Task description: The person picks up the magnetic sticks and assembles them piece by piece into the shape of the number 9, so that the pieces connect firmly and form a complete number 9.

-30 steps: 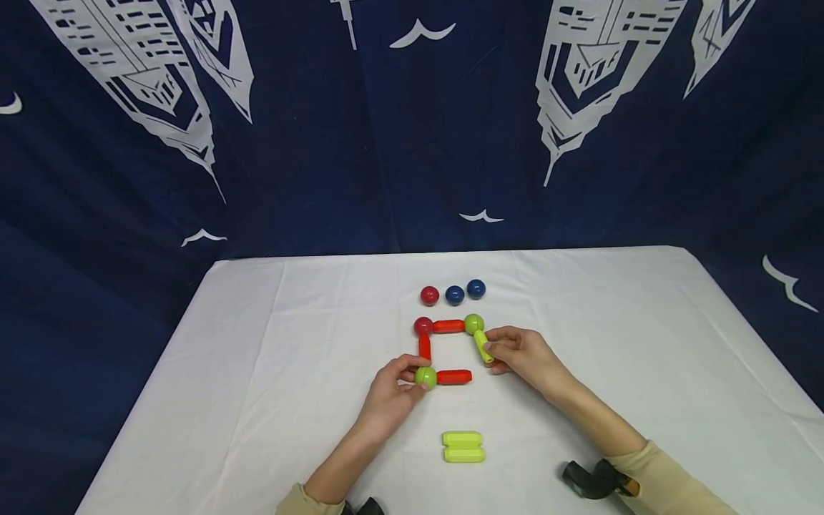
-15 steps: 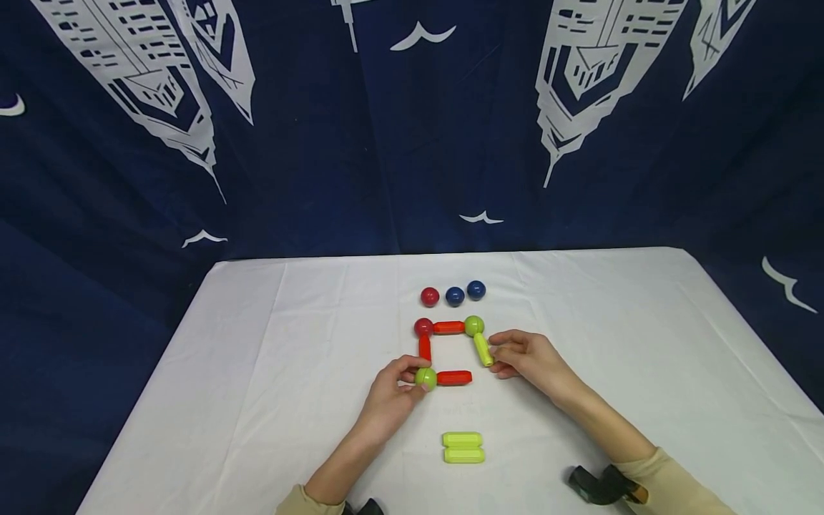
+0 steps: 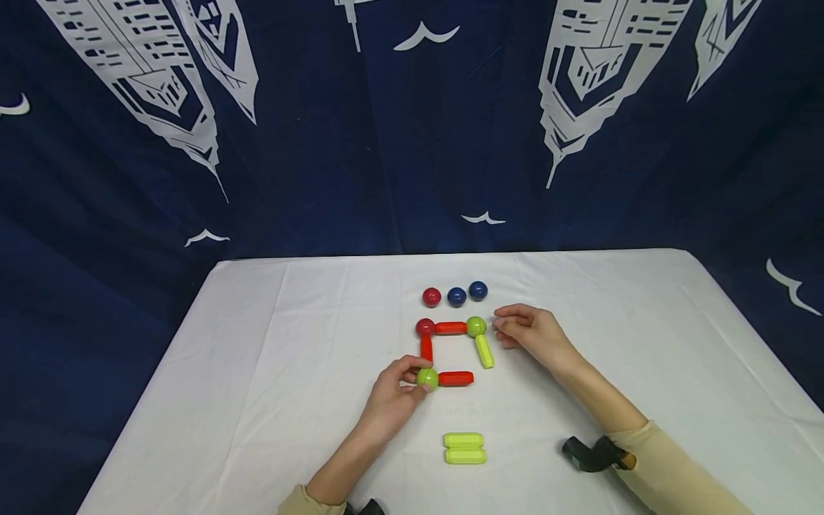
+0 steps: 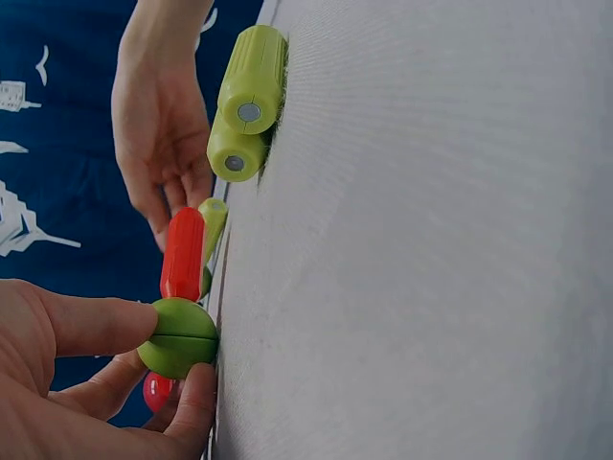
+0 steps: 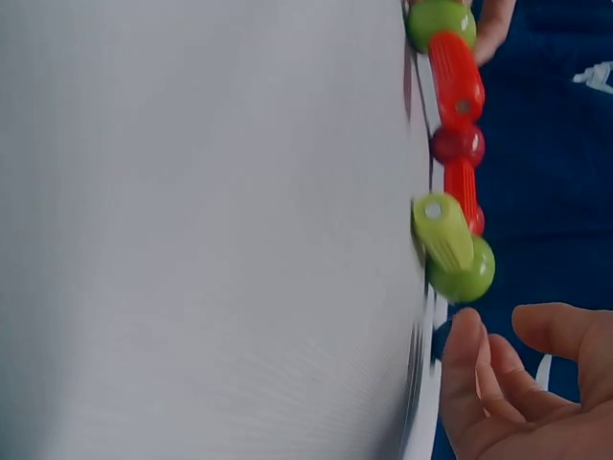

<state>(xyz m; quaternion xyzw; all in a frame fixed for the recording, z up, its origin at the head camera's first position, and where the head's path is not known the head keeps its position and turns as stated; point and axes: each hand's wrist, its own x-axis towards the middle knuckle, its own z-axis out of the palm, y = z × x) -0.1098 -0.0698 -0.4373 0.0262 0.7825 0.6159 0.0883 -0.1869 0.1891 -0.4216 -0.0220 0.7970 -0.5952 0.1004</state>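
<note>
My left hand point(image 3: 393, 393) pinches a green ball point(image 4: 178, 337) between thumb and fingers at the near left corner of a joined shape. From that ball a red rod point(image 3: 455, 379) points right, and another red rod point(image 3: 426, 348) runs back to a red ball point(image 3: 425, 327). A further red rod point(image 3: 450, 328) links it to a second green ball point(image 3: 476, 327). A yellow-green rod point(image 3: 485, 352) slants forward from there, its near end apart from the front red rod. Just right of the second green ball, my right hand point(image 3: 531, 332) holds nothing, thumb and fingertips apart in the right wrist view.
Behind the shape a loose red ball point(image 3: 432, 297) and two blue balls point(image 3: 457, 297) lie in a row. Two yellow-green rods point(image 3: 465, 448) rest side by side nearer the front. White cloth covers the table point(image 3: 309, 322); a dark blue curtain point(image 3: 309, 179) hangs behind it.
My right hand has let go of the yellow-green rod and moved back, up beside the second green ball. That rod's near end has swung slightly. The left hand keeps its pinch.
</note>
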